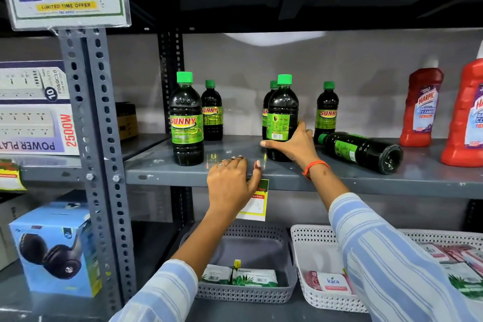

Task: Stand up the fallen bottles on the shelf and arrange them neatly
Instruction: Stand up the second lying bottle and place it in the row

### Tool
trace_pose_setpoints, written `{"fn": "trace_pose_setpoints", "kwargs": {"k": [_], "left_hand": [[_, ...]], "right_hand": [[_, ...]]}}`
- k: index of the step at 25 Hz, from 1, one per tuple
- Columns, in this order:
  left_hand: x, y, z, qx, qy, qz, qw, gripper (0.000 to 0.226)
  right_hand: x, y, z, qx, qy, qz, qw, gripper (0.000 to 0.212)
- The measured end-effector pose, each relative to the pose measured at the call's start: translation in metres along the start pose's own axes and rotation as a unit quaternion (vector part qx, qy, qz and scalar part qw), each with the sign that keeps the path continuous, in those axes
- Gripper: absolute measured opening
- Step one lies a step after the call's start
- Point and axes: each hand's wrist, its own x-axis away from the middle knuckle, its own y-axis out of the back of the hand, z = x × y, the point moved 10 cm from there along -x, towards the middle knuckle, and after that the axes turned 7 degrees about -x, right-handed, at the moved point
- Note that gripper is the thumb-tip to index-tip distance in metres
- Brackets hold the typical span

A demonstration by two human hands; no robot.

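Dark bottles with green caps and green Sunny labels stand on the grey shelf (pixel 235 149). My right hand (pixel 292 145) grips the lower body of an upright bottle (pixel 282 110) near the shelf's middle, its back label facing me. One bottle (pixel 363 150) lies on its side to the right, cap pointing left, base toward me. An upright bottle (pixel 187 120) stands at the front left, with another (pixel 212 112) behind it. Two more stand at the back, one (pixel 326 110) behind the fallen bottle, one (pixel 267 102) mostly hidden behind the held one. My left hand (pixel 232 183) rests on the shelf's front edge, fingers spread.
Two red Harpic bottles (pixel 420 110) stand at the shelf's right end. A perforated metal post (pixel 96 125) borders the left. Below are a grey basket (pixel 251 264) and a white basket (pixel 321 264) of packets, a price tag (pixel 254 204), and a headphone box (pixel 55 251).
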Motion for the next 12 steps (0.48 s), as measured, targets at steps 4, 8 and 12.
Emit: {"fn": "trace_pose_setpoints", "kwargs": {"k": [4,8,12], "left_hand": [[0.000,0.000,0.001,0.001,0.001,0.001,1.000,0.048],[0.000,0.001,0.000,0.002,0.002,0.004,1.000,0.049],[0.000,0.000,0.001,0.002,0.007,0.011,1.000,0.049]], "right_hand": [[-0.001,-0.009,0.000,-0.053,-0.001,0.045,0.998,0.084],[-0.004,-0.019,-0.003,-0.062,-0.010,0.071,0.996,0.089],[-0.005,-0.015,-0.004,-0.054,0.002,0.060,0.997,0.095]]}}
